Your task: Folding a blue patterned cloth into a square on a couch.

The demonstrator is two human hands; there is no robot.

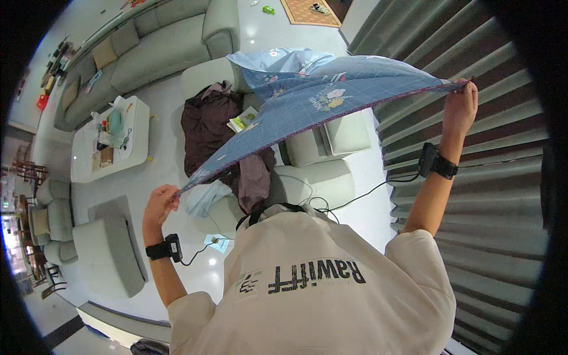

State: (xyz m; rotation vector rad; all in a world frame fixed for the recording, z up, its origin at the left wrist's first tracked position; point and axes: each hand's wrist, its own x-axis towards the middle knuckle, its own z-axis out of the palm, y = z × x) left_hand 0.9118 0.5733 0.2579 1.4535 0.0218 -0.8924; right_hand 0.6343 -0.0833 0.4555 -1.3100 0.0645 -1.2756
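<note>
A blue floral cloth (310, 100) with a purple trimmed edge is stretched wide before me. My left hand (162, 206) grips one end of that edge at the lower left. At the upper right, my right hand (463, 100) pinches the other end, raised beside the curtain. The far part of the cloth droops over pale green upholstered seats (310, 144). Partly beneath it lie a dark brown garment or cover (206, 128) and a green-and-white book or booklet (244, 119). A light blue cloth (207, 197) rests near my left hand.
Pleated grey curtains (466, 199) hang close on the right. A white low table (137, 142) bearing several items stands left, with a long grey-green sofa (159, 57) behind it. Black cables (372, 191) run from my wrist devices. A paper (216, 242) lies on the floor.
</note>
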